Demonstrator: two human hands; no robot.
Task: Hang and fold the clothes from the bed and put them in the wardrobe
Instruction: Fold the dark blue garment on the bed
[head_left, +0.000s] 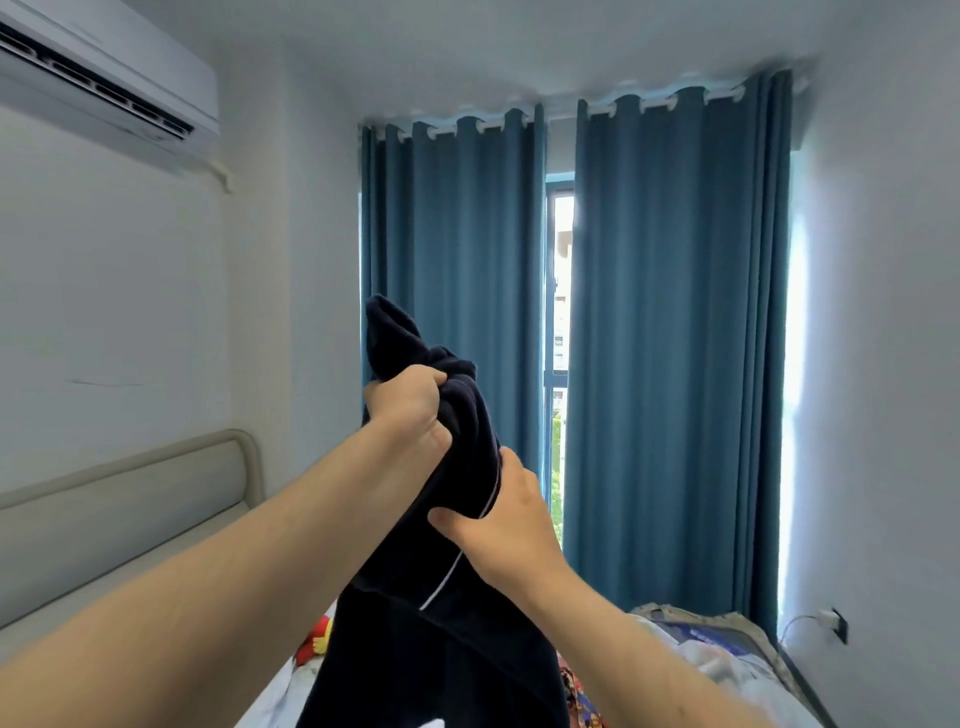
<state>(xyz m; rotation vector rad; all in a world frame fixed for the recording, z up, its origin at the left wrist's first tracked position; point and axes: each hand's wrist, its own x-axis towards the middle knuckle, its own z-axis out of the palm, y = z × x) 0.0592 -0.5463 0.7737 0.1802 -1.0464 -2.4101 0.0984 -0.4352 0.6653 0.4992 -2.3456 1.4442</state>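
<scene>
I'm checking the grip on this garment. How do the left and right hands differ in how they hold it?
The left hand is higher, fist bunched round the garment near its top; the right hand is lower, gripping the edge by the white piping. The left hand shows its back and knuckles to the camera; the right hand shows its thumb laid across the cloth. Both hold the same dark garment, raised above the bed.

No legible text, labels or numbers anywhere.
</scene>
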